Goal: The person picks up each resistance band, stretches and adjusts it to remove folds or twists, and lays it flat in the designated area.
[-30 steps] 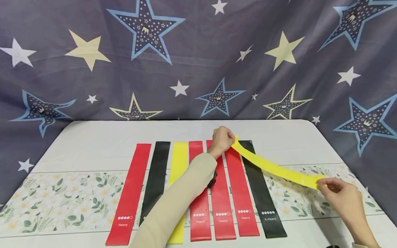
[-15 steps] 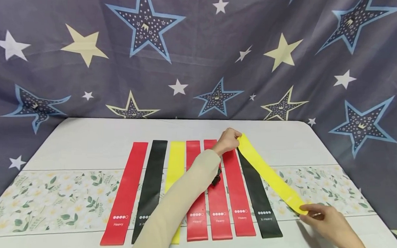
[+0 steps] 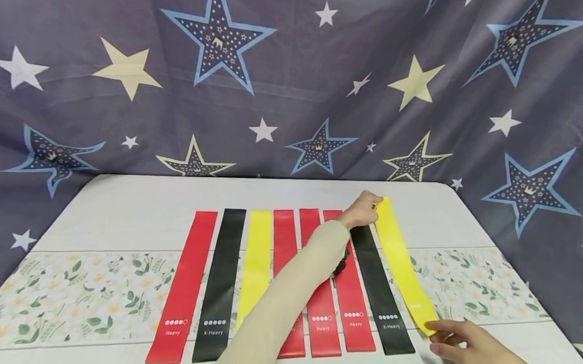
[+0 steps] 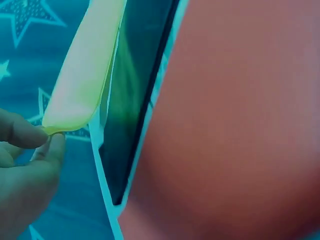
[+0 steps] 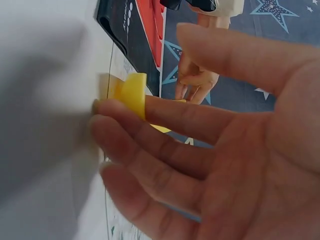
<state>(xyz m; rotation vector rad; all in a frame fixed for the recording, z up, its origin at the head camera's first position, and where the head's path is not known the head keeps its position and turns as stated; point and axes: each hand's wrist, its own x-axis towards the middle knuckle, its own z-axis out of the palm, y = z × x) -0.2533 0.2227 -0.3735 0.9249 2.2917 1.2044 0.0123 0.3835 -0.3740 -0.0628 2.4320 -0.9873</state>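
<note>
A yellow loop resistance band point(image 3: 400, 255) stretches between my two hands, right of a black X-Heavy band point(image 3: 377, 281). At its far end my left hand point(image 3: 362, 210) pinches it; the left wrist view shows thumb and fingertips point(image 4: 30, 137) on the edge. My right hand point(image 3: 471, 346) holds the near end, low over the table. In the right wrist view the index finger point(image 5: 190, 115) passes into the yellow loop point(image 5: 135, 95), other fingers lie outside it, and the thumb point(image 5: 215, 47) stands apart.
Left of the black band lie several red Heavy bands point(image 3: 359, 313), another yellow band point(image 3: 257, 256), another black band point(image 3: 222, 286) and a leftmost red band point(image 3: 184, 285). The left sleeve point(image 3: 292, 289) covers parts of them. A starry cloth point(image 3: 286, 69) hangs behind the white table point(image 3: 150, 214).
The yellow band has swung from slanting widely to nearly parallel with the black one. My left hand has moved right; my right hand has come lower and leftward.
</note>
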